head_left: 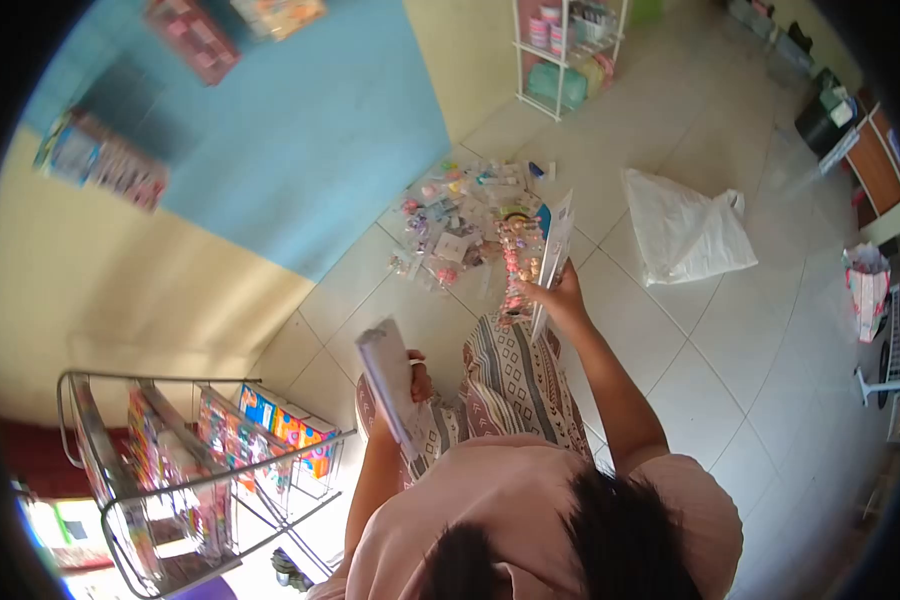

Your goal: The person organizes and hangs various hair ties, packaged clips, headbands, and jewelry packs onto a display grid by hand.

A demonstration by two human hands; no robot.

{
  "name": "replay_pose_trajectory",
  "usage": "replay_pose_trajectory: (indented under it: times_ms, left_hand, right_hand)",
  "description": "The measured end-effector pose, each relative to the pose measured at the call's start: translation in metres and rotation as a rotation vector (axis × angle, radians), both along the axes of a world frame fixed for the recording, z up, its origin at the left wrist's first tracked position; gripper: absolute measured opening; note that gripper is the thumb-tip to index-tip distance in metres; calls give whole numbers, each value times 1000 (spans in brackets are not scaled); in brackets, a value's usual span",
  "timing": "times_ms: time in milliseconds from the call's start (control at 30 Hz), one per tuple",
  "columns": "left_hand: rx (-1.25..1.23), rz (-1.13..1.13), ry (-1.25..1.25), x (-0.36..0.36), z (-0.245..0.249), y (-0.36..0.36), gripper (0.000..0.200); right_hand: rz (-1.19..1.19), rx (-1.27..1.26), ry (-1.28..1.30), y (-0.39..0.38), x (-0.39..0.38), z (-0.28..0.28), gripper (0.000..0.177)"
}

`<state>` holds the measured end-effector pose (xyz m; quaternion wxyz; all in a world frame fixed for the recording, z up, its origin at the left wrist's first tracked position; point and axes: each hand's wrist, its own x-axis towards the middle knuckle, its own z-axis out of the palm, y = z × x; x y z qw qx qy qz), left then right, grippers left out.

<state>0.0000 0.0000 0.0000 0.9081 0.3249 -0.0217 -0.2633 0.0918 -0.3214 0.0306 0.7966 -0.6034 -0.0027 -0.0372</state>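
My left hand (417, 381) is closed around a stack of flat white packets (385, 375), held upright beside my knee. My right hand (562, 297) is stretched forward and grips a clear packet of small pink trinkets (517, 272) together with a flat white card packet (553, 252). Just beyond that hand, a pile of small packaged trinkets (455, 220) lies spread on the white tiled floor (730, 350). My patterned trousers (515, 385) show between both arms.
A wire rack (185, 470) with colourful boxes stands at the lower left. A white plastic sack (685, 232) lies on the floor to the right. A white shelf unit (568, 55) stands by the far wall. A desk (875, 165) and bags are at the right edge.
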Motion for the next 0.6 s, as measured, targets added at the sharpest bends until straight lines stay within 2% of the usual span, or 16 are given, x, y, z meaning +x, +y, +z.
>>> replay_pose_trajectory:
  times_ms: [67,100,167,200,233,267,300,333,400,467,567,600]
  left_hand:
    - [431,41,-162,18,51,-21,89]
    - [267,113,-161,-42,49,-78,89]
    - [387,201,-224,-48,93,-49,89]
    - [552,144,-263,-59,92,-15,89]
    - [563,131,-292,-61,95,-8,87]
    - [574,118,-321,-62,97,-1,85]
    - [490,112,-320,-64,123,-5,81]
    - [403,235,-145,-57,126,-14,74]
    - [196,262,7,-52,126,-12,62]
    - [154,177,-48,-42,155,-1,46]
    - [316,242,-56,-44,195,0,40]
    - [343,256,-127,-46,212,-1,38]
  right_hand:
    - [71,199,-42,20,18,28,56]
    - [152,18,-32,-12,-30,64,55]
    - [276,100,-79,45,-32,78,52]
    - [307,101,-103,83,-45,86,52]
    - [343,44,-154,99,-49,93,51]
    - [345,-113,-334,116,-47,101,51]
    - [401,-165,-333,127,-50,118,51]
    - [457,-218,-333,140,-52,136,52]
    - [625,-193,-163,146,-60,143,56]
    - [681,-213,-156,151,-52,141,63]
    - [734,-132,-89,152,-51,191,68]
    - [711,-156,-130,150,-50,207,71]
